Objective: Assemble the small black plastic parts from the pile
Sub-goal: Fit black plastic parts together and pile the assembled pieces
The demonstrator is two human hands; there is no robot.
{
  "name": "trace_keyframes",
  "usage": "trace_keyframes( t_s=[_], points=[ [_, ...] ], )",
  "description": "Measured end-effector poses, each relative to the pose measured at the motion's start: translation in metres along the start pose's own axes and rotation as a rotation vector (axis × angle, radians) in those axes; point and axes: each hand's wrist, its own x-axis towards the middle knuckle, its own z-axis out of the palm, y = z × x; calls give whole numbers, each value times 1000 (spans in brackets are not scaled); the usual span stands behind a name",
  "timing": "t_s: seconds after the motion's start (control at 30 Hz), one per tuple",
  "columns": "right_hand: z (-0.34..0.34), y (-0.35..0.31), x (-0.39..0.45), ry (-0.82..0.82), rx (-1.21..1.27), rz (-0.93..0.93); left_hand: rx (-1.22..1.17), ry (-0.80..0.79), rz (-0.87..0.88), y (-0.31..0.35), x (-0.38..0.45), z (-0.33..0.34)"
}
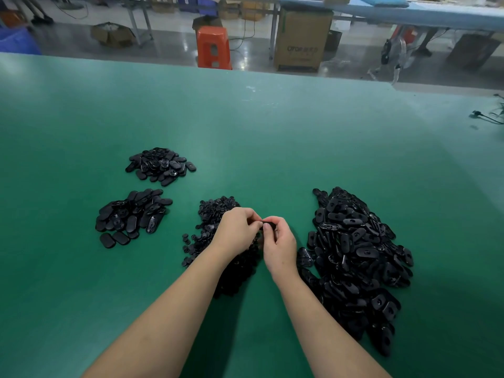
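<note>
Both hands meet over the middle of the green table (245, 137). My right hand (279, 241) pinches a small black oval part (269, 225) between thumb and fingers. My left hand (236, 227) has its fingers curled against the same part from the left; what it holds is hidden. Under my hands lies a pile of small black round pieces (210, 214). A big heap of black oval parts (354, 257) lies to the right. Two smaller heaps of oval parts lie at the left, one nearer (133, 215) and one farther (161, 166).
Beyond the table's far edge stand an orange plastic stool (213, 47) and a cardboard box (300, 39) on the floor. A black cable (485, 115) lies at the table's right edge. Bare green surface stretches behind the heaps.
</note>
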Motion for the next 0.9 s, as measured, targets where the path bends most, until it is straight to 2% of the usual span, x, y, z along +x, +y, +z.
trace_keyframes(
  t_s=[0.23,0.4,0.53,0.63,0.77,0.9],
  points=[
    [1,-1,0,3,-32,12,6,-6,22,-3,0,1],
    [1,-3,-1,27,60,73,256,16,144,-3,1,5],
    [0,-5,-1,28,142,78,304,164,195,-9,0,-3],
    [0,-7,-3,9,153,80,207,337,95,-32,0,-28],
    [-1,-8,-4,-12,124,87,168,459,-97,-84,-12,-65],
    [-1,-9,-5,-12,92,75,108,649,-284,-127,-27,-97]
  ],
)
